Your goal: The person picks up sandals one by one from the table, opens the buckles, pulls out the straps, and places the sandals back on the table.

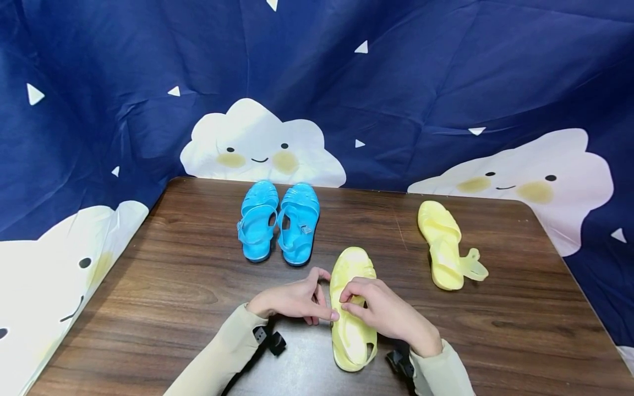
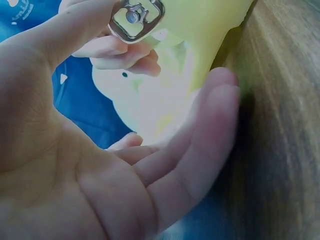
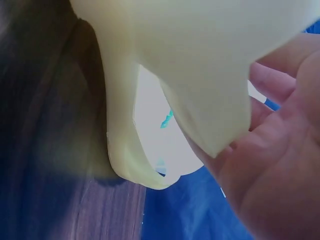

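Observation:
A yellow sandal [image 1: 353, 335] lies toe-away on the table between both hands. My left hand [image 1: 297, 297] is at its left edge, index fingertip beside the front part and thumb at the side. In the left wrist view the thumb reaches a metal buckle [image 2: 137, 20] on the sandal, and the other fingers [image 2: 205, 135] are loosely bent. My right hand [image 1: 378, 308] reaches over the sandal from the right, thumb and index finger pinching its strap. The right wrist view shows the wide yellow strap [image 3: 210, 100] running into that hand; the fingertips are hidden behind it.
Another yellow sandal [image 1: 446, 258] lies at the right, its strap [image 1: 474, 267] spread outward. Two blue sandals [image 1: 257, 225] [image 1: 299, 228] stand side by side near the back edge of the brown table [image 1: 163, 275]. A dark blue cloth [image 1: 396, 82] with clouds hangs behind.

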Demonstrator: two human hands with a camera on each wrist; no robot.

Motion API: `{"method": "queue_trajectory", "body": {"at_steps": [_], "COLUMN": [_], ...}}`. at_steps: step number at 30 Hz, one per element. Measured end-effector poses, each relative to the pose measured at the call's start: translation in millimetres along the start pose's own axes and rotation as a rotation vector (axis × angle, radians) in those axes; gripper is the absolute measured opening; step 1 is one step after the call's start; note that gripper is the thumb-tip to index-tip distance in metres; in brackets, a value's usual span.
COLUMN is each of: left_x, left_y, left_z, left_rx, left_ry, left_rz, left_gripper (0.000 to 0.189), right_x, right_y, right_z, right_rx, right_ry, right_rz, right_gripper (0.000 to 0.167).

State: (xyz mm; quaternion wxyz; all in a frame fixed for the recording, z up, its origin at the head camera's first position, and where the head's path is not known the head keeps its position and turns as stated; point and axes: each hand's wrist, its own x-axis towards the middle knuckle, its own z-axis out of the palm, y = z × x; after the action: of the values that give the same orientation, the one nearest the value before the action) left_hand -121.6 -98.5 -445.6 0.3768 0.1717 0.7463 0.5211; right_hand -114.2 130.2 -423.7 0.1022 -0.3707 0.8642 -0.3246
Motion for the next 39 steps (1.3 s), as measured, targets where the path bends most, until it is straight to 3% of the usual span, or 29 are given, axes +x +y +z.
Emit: {"method": "queue_trajectory", "body": {"at_steps": [7, 11, 17, 20, 22, 28, 33, 39], "left_x": [-0.8, -1.0, 0.2, 1.4, 2.3, 3.2, 3.2, 5.5], "left_y": [1.8, 3.3, 2.8, 2.1, 1.5, 1.2, 1.3, 1.9], "left_z": [0.7, 1.7, 3.0, 4.1, 4.7, 5.5, 5.7, 6.3], "left_rx": [0.003, 0.0, -0.036, -0.064, -0.076, -0.087, -0.104, -0.138], "left_ry": [-0.008, -0.014, -0.02, -0.017, -0.017, -0.014, -0.016, -0.023], "left_rz": [-0.003, -0.011, -0.032, -0.049, -0.053, -0.058, -0.069, -0.072], "left_gripper": [0.093, 0.093, 0.094, 0.096, 0.097, 0.102, 0.105, 0.1], "right_x": [-0.6, -2.5, -10.8, -17.8, -23.0, -30.3, -27.0, -22.3], "right_y": [-0.2, 0.2, 4.5, 9.3, 12.3, 22.2, 28.1, 31.4], "right_z": [-1.7, -6.7, -21.2, -31.9, -39.4, -49.0, -40.2, -29.1], "right_rx": [-0.005, -0.035, -0.061, -0.022, 0.017, 0.237, 0.374, 0.579], "right_ry": [0.02, 0.077, 0.202, 0.211, 0.178, -0.026, -0.129, -0.193], "right_rz": [-0.016, -0.007, 0.099, 0.195, 0.271, 0.457, 0.537, 0.568], "right_gripper": [0.004, 0.003, 0.013, 0.024, 0.033, 0.063, 0.069, 0.067]}}
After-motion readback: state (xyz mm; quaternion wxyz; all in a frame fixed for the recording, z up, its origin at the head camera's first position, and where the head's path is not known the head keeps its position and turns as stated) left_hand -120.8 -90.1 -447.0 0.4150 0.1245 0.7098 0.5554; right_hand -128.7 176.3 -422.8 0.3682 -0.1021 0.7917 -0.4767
